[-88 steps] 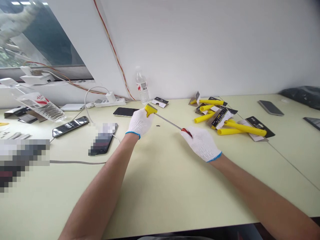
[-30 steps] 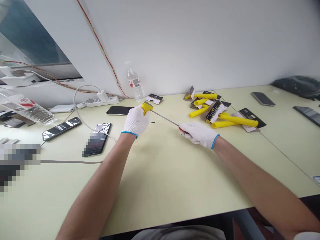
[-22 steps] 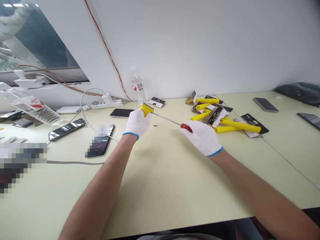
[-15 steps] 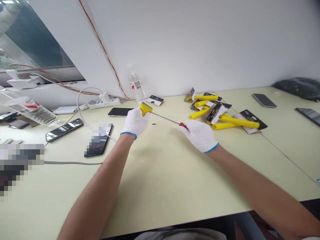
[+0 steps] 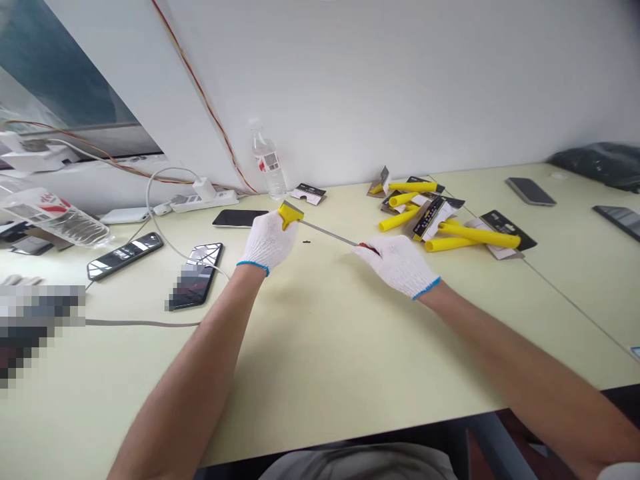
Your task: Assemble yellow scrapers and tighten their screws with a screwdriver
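Note:
My left hand [image 5: 270, 241], in a white knit glove with a blue cuff, is closed around a yellow scraper [image 5: 290, 215]; its wide head with a grey edge sticks up, and the glove hides the rest. My right hand [image 5: 397, 263], gloved alike, grips the red handle of a screwdriver [image 5: 330, 233]. The thin metal shaft runs left and meets the scraper's head; whether its tip sits in a screw is too small to tell. A small dark piece [image 5: 307, 242] lies on the table below the shaft.
To the right lie several yellow tubular handles [image 5: 480, 235] with black-and-white cards. Behind stand a water bottle [image 5: 269, 163] and a flat card [image 5: 309, 194]. Phones [image 5: 200, 270], a power strip [image 5: 205, 200] and cables occupy the left. Another phone [image 5: 530, 191] and a black bag [image 5: 597, 165] are far right.
The view has shifted slightly, so the whole scene sits a little higher. Both hands keep their holds on the scraper and screwdriver; the right hand looks slightly turned.

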Available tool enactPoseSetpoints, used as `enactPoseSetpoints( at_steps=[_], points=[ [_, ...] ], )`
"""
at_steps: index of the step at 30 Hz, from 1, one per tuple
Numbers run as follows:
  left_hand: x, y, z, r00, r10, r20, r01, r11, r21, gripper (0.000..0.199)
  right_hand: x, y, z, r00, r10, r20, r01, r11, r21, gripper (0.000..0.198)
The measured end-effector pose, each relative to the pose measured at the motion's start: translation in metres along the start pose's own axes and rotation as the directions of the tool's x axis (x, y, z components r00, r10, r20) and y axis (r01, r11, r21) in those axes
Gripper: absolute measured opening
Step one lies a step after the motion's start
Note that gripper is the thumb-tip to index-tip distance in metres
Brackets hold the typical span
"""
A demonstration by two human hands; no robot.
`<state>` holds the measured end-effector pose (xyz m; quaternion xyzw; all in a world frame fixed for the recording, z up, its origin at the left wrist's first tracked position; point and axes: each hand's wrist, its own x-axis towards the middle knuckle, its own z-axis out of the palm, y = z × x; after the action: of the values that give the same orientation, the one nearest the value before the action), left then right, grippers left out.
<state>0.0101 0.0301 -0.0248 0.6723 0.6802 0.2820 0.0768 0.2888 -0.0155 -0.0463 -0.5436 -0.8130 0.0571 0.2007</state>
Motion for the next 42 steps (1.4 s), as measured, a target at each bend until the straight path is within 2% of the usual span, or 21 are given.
enactPoseSetpoints(
  at_steps=[6,10,13,16,28,32,34,37,40,42],
  points=[
    [-0.004,0.002,-0.003,0.997,0.073,-0.003,-0.073,0.997,0.036,0.021,0.003,0.003,0.000,0.996,0.036,0.076,-0.045,0.992,0.121,0.054],
    [-0.005,-0.002,-0.003,0.997,0.079,0.017,-0.079,0.995,0.052,0.023,0.002,-0.001,0.001,0.969,0.148,0.198,-0.192,0.954,0.229,0.057],
    [-0.005,-0.004,-0.002,0.996,0.089,0.015,-0.090,0.995,0.047,0.023,0.001,-0.005,-0.002,0.920,0.233,0.314,-0.329,0.896,0.299,0.058],
    [-0.003,-0.004,-0.003,0.992,0.120,-0.030,-0.118,0.992,0.052,0.023,0.000,-0.007,-0.004,0.885,0.278,0.373,-0.415,0.835,0.362,0.060],
    [0.000,-0.010,-0.008,0.977,0.190,-0.101,-0.179,0.978,0.105,0.024,-0.002,-0.005,0.009,0.833,0.248,0.495,-0.532,0.607,0.591,0.056],
    [0.002,-0.007,-0.009,0.964,0.236,-0.127,-0.228,0.971,0.076,0.025,0.003,-0.007,0.008,0.785,0.306,0.539,-0.614,0.499,0.611,0.053],
    [0.004,-0.003,-0.011,0.968,0.216,-0.129,-0.209,0.976,0.062,0.027,0.006,-0.004,0.006,0.804,0.355,0.477,-0.592,0.553,0.586,0.059],
    [0.007,-0.002,-0.020,0.981,0.128,-0.142,-0.126,0.992,0.025,0.028,0.008,0.006,0.003,0.908,0.307,0.285,-0.412,0.780,0.472,0.064],
    [0.009,-0.011,-0.033,0.982,0.050,-0.184,-0.060,0.997,-0.048,0.029,0.009,0.019,0.003,0.971,0.200,0.127,-0.224,0.952,0.208,0.051],
    [0.009,-0.020,-0.041,0.983,-0.017,-0.185,0.001,0.996,-0.086,0.030,0.010,0.025,0.007,0.978,0.201,0.064,-0.200,0.980,-0.013,0.041]
  ],
)
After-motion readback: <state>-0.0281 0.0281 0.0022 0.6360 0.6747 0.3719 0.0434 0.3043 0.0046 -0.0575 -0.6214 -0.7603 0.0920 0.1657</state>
